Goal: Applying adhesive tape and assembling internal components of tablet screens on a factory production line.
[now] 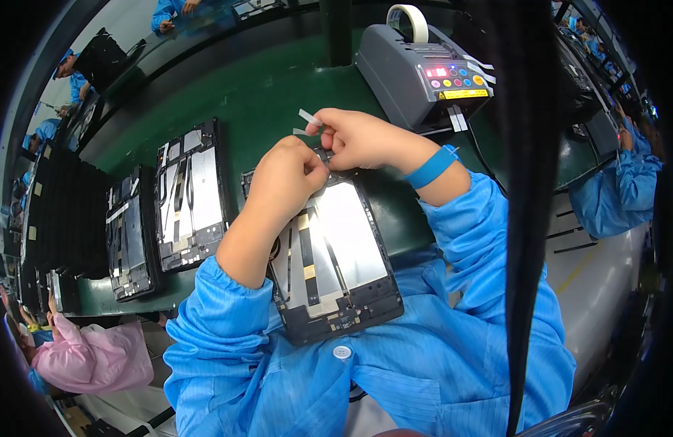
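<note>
An opened tablet (354,237), its inner parts facing up, lies tilted in front of me, its near end over the table edge against my clothes. My left hand (285,175) is closed at its far end, thumb and fingers pressed together; what they pinch is hidden. Close beside it, my right hand (358,138) has its fingers bent over the same end. A short white strip of tape (309,117) sticks out at its fingertips. A second small pale strip (300,132) shows just above my left hand.
A grey tape dispenser (405,80) with a white tape roll (418,25) stands at the far right. Two more opened tablets (191,197) (129,233) lie to the left, beside a tall stack of black trays (63,211). Other people sit around the green table (263,102).
</note>
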Demonstrator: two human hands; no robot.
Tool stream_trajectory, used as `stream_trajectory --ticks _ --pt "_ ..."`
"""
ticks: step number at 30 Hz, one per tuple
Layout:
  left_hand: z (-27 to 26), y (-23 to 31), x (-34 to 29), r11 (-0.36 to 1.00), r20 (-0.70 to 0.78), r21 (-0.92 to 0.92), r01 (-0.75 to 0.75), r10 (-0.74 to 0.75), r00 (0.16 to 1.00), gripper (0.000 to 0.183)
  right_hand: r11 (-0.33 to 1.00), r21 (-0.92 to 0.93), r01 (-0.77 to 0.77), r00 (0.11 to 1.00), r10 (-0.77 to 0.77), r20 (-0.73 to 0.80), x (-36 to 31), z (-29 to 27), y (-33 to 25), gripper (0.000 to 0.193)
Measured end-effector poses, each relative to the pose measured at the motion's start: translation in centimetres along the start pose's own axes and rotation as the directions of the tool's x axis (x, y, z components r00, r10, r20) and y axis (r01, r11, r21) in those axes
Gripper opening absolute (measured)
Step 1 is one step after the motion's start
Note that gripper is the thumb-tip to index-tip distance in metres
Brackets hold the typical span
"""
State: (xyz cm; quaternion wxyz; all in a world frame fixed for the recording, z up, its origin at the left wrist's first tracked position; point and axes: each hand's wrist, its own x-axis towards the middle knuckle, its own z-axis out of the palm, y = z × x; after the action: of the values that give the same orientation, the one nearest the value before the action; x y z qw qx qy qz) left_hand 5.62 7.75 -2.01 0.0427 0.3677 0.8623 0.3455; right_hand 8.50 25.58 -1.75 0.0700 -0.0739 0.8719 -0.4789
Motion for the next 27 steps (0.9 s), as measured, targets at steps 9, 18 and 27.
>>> stream_trajectory --ticks 9,18,27 --pt "-0.1 -0.1 0.5 1.000 0.043 0.029 0.007 -0.008 0.999 0.012 0.997 -0.041 -0.063 0.998 0.064 0.002 -1.0 0.0 -0.8 0.058" --pt "-0.9 1.2 1.3 0.984 0.177 0.082 0.155 -0.168 0.970 0.011 0.996 0.083 -0.040 0.999 0.039 0.009 -1.6 -0.1 -0.4 0.059" --pt "-0.7 0.0 1.1 0.964 0.178 -0.161 0.212 -0.183 0.967 0.019 0.943 0.299 0.147 0.986 -0.163 0.029 -3.4 0.2 0.4 0.046"
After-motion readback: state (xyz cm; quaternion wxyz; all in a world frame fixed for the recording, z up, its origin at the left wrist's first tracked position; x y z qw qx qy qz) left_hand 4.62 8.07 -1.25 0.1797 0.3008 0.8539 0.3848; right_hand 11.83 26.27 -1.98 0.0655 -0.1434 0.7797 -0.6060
